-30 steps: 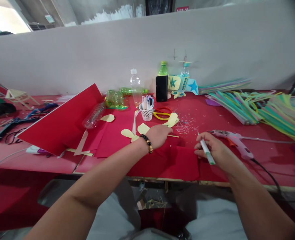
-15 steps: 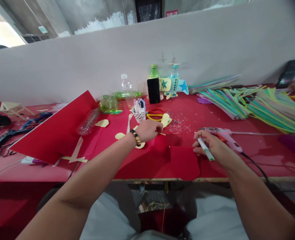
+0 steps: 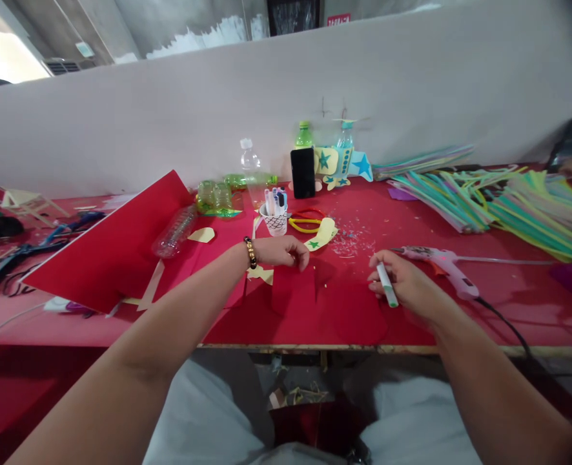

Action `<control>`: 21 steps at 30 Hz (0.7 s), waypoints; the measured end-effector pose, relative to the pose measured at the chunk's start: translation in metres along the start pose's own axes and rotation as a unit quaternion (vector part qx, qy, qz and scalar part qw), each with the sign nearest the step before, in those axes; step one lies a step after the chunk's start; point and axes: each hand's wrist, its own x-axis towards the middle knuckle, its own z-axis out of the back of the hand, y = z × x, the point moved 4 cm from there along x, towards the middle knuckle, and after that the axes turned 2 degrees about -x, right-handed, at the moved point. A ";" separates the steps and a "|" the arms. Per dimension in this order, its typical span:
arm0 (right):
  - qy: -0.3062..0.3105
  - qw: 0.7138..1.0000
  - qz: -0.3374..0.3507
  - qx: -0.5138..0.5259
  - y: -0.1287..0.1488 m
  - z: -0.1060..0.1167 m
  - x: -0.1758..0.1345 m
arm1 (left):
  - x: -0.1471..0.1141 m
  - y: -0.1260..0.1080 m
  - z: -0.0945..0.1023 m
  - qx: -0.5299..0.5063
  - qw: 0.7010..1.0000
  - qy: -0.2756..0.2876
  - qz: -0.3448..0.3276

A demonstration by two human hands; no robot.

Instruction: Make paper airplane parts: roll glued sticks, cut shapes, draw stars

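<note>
Right hand [image 3: 405,287] grips marker [image 3: 387,285] (upright-ish); left hand [image 3: 281,252] on red sheet [image 3: 293,303].

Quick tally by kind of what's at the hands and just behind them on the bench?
Marker in the right hand: 1, the green-tipped marker
Cup of markers: 1
Glue gun: 1
Upright phone: 1
Red paper piece under the left hand: 1, the red paper piece
Total: 5

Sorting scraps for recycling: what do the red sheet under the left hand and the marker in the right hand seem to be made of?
The red sheet looks like matte craft paper or thin foam: flat, dull, cleanly cut edges. The marker, held in the right hand, looks like smooth white plastic with a green tip. The left hand rests on the sheet.
</note>
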 end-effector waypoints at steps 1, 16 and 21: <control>-0.005 1.000 0.003 -0.009 0.002 -0.002 0.002 | 0.000 -0.003 0.000 0.013 1.000 -0.001 0.000; 0.028 0.999 -0.017 0.038 0.011 -0.018 0.010 | 0.002 -0.037 -0.069 0.270 0.925 -0.264 0.040; 0.022 0.998 -0.021 0.062 0.017 -0.016 0.006 | 0.001 -0.046 -0.063 0.295 0.913 -0.280 0.029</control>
